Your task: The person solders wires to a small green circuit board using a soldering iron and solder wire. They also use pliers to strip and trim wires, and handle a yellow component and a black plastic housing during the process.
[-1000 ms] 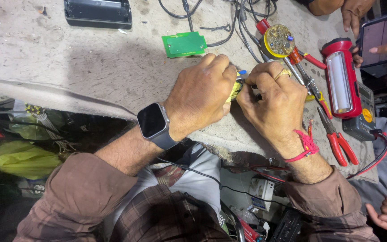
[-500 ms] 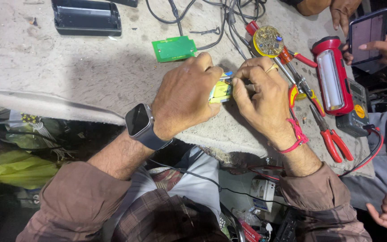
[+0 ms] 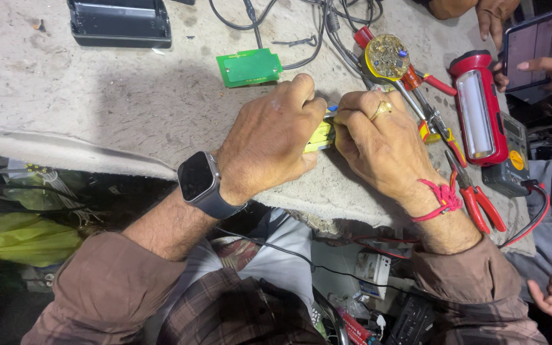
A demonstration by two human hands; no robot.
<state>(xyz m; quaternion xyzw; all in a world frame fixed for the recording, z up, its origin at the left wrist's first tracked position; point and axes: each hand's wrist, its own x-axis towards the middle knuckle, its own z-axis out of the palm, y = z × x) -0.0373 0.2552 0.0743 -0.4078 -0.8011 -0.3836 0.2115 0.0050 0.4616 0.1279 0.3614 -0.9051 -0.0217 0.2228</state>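
My left hand (image 3: 269,140) and my right hand (image 3: 378,144) meet over the rough grey worktop (image 3: 97,102), both closed around a small yellow part (image 3: 319,136) with a blue tip. Most of the part is hidden by my fingers. A dark smartwatch (image 3: 198,179) sits on my left wrist. A gold ring is on my right hand and a red thread band (image 3: 441,198) circles that wrist.
A green circuit board (image 3: 248,67) lies just beyond my hands, with grey cables behind it. A black case (image 3: 119,22) sits far left. At right lie a round yellow board (image 3: 387,56), red pliers (image 3: 477,198), a red lantern (image 3: 477,108) and a multimeter (image 3: 509,156). Another person's hands hold a phone (image 3: 528,45).
Both hands have stayed joined on the small yellow part, with slight shifts of the fingers. The view has drifted a little, so the worktop items sit higher in the picture.
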